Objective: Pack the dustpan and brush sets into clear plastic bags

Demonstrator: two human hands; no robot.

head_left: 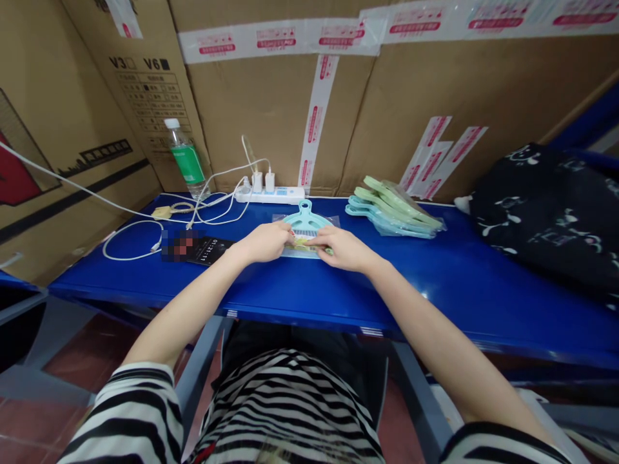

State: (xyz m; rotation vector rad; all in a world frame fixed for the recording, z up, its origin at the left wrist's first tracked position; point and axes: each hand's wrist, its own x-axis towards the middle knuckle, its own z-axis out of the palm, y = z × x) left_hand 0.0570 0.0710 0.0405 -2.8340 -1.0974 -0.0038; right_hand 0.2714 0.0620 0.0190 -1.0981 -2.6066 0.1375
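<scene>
A light blue dustpan-like item (304, 221) with a ring-ended handle lies in a clear plastic bag on the blue table, its handle pointing away from me. A yellowish printed label (300, 243) shows across its near part. My left hand (271, 242) grips the bag's left side, fingers bent at the label's left end. From the right, my right hand (345, 248) holds the other side, with its index finger lying across the label. The fingertips partly cover the label and the bag's edges.
Several bagged green and blue items (394, 209) are stacked at the back right. A black patterned bag (546, 219) sits far right. Leftward are a phone (209, 250), loose white cables, a power strip (285, 194) and a water bottle (186, 158). Cardboard (271, 103) walls the back.
</scene>
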